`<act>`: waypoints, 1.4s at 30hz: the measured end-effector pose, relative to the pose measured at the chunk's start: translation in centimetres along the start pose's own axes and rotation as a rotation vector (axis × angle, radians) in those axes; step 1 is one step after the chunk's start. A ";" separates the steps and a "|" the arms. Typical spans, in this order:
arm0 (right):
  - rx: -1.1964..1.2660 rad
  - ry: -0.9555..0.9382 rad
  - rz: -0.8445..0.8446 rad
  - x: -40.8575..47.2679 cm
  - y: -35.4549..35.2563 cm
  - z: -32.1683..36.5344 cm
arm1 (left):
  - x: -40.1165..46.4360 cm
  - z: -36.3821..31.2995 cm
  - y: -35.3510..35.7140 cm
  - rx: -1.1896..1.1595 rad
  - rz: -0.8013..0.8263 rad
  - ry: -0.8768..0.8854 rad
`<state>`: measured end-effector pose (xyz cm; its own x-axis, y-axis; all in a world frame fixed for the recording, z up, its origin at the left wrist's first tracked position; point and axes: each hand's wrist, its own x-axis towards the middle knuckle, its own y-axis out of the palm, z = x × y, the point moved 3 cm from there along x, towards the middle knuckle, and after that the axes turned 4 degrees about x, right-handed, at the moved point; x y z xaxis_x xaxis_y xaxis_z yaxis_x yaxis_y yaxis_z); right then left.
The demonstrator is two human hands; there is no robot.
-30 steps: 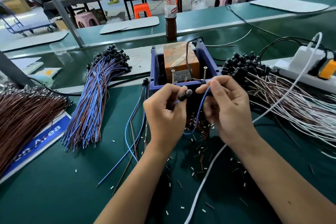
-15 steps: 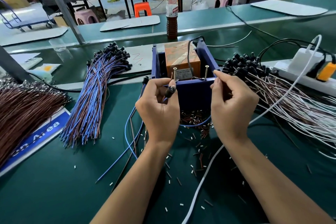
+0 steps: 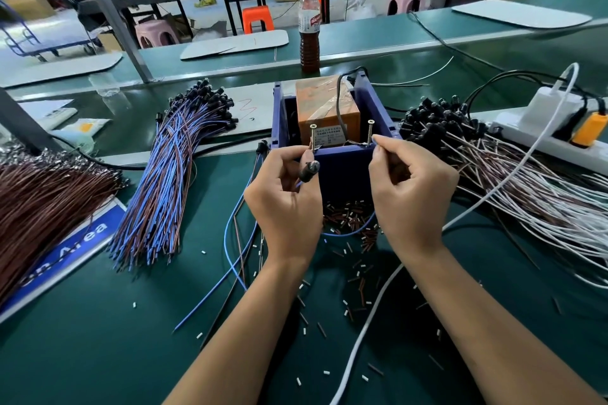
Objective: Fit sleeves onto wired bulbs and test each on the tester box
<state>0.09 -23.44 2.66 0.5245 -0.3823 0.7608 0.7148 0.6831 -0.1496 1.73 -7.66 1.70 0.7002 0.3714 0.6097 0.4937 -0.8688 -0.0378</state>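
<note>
A blue tester box (image 3: 345,164) with an orange block inside stands mid-table, two upright screws on its near rim. My left hand (image 3: 286,204) grips a dark sleeved bulb (image 3: 309,170) and holds a wire end against the left screw (image 3: 312,138). My right hand (image 3: 408,194) pinches the other wire end at the base of the right screw (image 3: 370,133). The bulb's blue wire (image 3: 348,233) loops down between my hands. Small brown sleeves (image 3: 348,217) lie heaped in front of the box.
A bundle of blue-brown wired bulbs (image 3: 171,181) lies left, brown wires (image 3: 42,204) far left, white-brown wired bulbs (image 3: 513,181) right. A white power strip (image 3: 539,138) and white cable (image 3: 378,316) sit right. A bottle (image 3: 309,33) stands behind the box. Loose wires and sleeve bits litter the mat.
Both hands rose from in front of the box to its near rim and spread apart, bringing the two wire ends to the left and right screws.
</note>
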 end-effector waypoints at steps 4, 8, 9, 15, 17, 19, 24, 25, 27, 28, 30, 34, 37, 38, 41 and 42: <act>0.003 0.000 0.000 0.0 -0.1 0.0 | 0.0 0.0 -0.1 -0.006 -0.008 -0.017; -0.007 -0.002 0.013 -0.1 0.0 -0.3 | 0.0 -0.3 -0.2 -0.006 -0.014 0.008; -0.008 0.000 0.016 -0.1 0.0 -0.3 | 0.0 -0.4 -0.2 -0.007 -0.014 0.011; 0.000 -0.008 0.024 -0.1 0.0 -0.4 | 0.1 -0.4 -0.3 -0.014 -0.008 0.004; 0.007 -0.014 0.024 0.0 0.0 -0.4 | 0.1 -0.3 -0.2 -0.014 -0.005 -0.013; 0.038 -0.003 0.009 0.0 -0.2 -0.6 | 0.2 -0.2 -0.3 -0.024 0.007 -0.045; 0.249 0.070 0.091 -0.4 -0.8 -0.6 | 3.2 -1.0 -2.5 -0.143 0.087 -0.192; 0.300 0.086 0.158 -0.4 -1.0 -0.6 | 4.4 -0.9 -3.6 -0.245 0.133 -0.295; 0.456 0.151 0.289 0.0 -1.2 -0.4 | 6.9 -0.7 -6.1 -0.505 0.351 -0.527; 0.533 0.183 0.317 0.4 -1.3 -0.2 | 8.3 -0.6 -7.5 -0.588 0.498 -0.607; 0.598 0.220 0.346 1.3 -1.1 0.9 | 10.5 -1.1 -10.4 -0.697 0.800 -0.723; 0.477 0.214 0.611 3.3 2.0 5.4 | 12.5 -2.1 -12.3 -0.652 1.048 -0.811; 0.457 0.343 0.930 2.8 6.2 9.2 | 11.5 -2.0 -10.3 -0.344 1.032 -0.800; 0.468 0.417 1.031 2.0 7.5 10.3 | 11.1 -1.7 -9.6 -0.268 1.000 -0.786; 0.638 0.781 1.189 -0.5 10.2 12.0 | 11.0 -0.6 -8.7 -0.131 0.833 -0.819; 0.695 0.892 1.192 -1.1 10.6 11.8 | 11.2 -0.2 -8.8 -0.121 0.776 -0.867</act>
<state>1.62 -8.42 7.68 0.8543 0.4846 -0.1881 -0.4665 0.8743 0.1338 5.12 4.08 9.00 0.9328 -0.2144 -0.2898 -0.2410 -0.9687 -0.0589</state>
